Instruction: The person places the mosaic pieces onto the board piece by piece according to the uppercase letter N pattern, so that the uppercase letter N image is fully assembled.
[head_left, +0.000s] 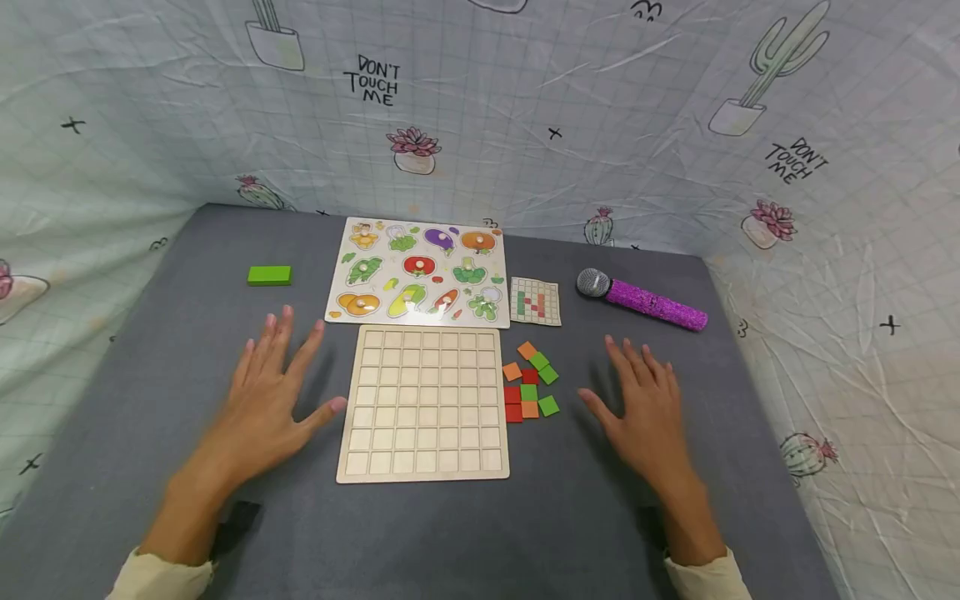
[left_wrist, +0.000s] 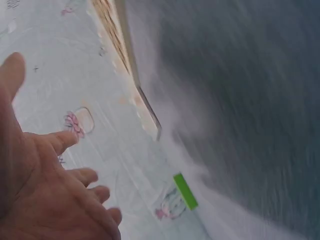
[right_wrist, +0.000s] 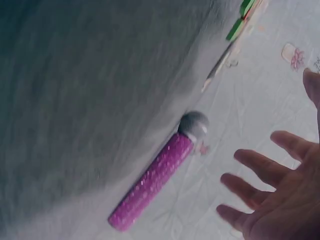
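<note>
My left hand (head_left: 262,408) is spread over the table to the left of a wooden grid board (head_left: 427,404), its thumb tip close to the board's left edge. Nothing is in it. On the other side, my right hand (head_left: 643,408) is likewise spread and holds nothing. Between it and the board lie several small square tiles in red (head_left: 513,395), green (head_left: 549,406) and orange (head_left: 527,350). Beyond the right fingertips lies a glittery purple microphone (head_left: 656,306) with a silver head, also seen in the right wrist view. Both wrist views show straight, parted fingers.
A vegetable puzzle board (head_left: 416,275) lies behind the grid board, with a small pattern card (head_left: 536,302) at its right. A green block (head_left: 269,276) rests at the back left. Printed white cloth (head_left: 480,125) hangs behind and beside the grey table (head_left: 420,542).
</note>
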